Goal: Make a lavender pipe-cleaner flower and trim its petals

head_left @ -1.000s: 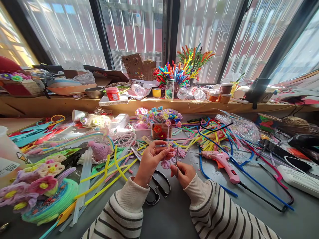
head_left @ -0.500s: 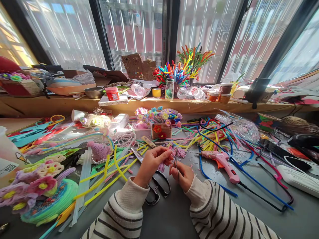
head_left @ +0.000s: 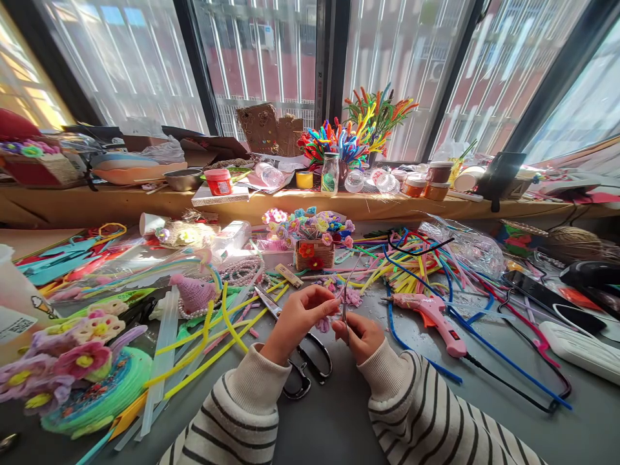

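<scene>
My left hand (head_left: 304, 315) is closed in a pinch, with a small pink fuzzy piece (head_left: 323, 324) showing at its fingers; its exact shape is mostly hidden. Thin metal small scissors (head_left: 345, 298) stand upright in my right hand (head_left: 359, 336), whose fingers are closed round the handles. Their blades point away from me, slightly apart, close beside my left fingertips. Below my left wrist lies a larger pair of black-handled scissors (head_left: 317, 365), partly covered by that hand. Just beyond both hands sit pink fuzzy flower pieces (head_left: 352, 297) on the grey table (head_left: 334, 426).
At right lies a pink glue gun (head_left: 436, 313) with a black cord. Yellow and blue pipe cleaners (head_left: 411, 268) are heaped behind it. A small flower basket (head_left: 314, 255) stands ahead. Clear glue sticks (head_left: 162, 361) and fuzzy flowers (head_left: 82, 355) lie at left.
My right hand has shifted slightly to the right with the small scissors, and their blades now stand wider apart. My left fingertips have tilted a little; the pink bit is less exposed.
</scene>
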Demonstrator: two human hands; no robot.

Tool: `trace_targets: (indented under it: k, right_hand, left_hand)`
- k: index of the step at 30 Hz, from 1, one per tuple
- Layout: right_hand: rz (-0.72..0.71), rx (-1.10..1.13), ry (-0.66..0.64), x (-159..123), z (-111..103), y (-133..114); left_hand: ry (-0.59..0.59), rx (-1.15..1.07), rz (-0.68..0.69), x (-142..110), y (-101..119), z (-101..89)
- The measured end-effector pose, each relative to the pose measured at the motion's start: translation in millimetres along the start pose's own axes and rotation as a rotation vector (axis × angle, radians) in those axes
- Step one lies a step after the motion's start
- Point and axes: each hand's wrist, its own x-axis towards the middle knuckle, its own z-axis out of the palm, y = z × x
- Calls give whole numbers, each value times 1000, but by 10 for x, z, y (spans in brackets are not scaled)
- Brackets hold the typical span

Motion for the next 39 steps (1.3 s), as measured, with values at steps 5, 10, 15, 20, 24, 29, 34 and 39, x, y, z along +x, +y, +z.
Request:
trace_targets:
  k: [5,10,15,20,24,29,34,39]
  right_hand:
    - [-8,26,25,-11,14,12]
    - [-22,106,-30,-33,-11,-22]
    - [-31,166,-94,-34,-4,6]
    - [-77,154,-134,-40,2,-25]
    - [-85,196,-182,-45,-10,-62]
    - [-76,214,-213,-34,-5,-49]
    - [-79,185,-224,-29,16,-22]
    - [-60,164,-227,-43,13,-28]
  left_hand:
    - [23,94,47,2,-16,-7]
    - [12,86,-3,-1,1,-21]
    - [0,36,-16,-12,34,-25]
    - [-55,-21,-56,-19,33,-25]
    - [-89,-63,-70,-13,18,-26]
    - [-119,-96,-88,0,2,-25]
    - [-149,-89,-73,4,-11,-40]
    - [-160,-81,-53,2,-1,-47]
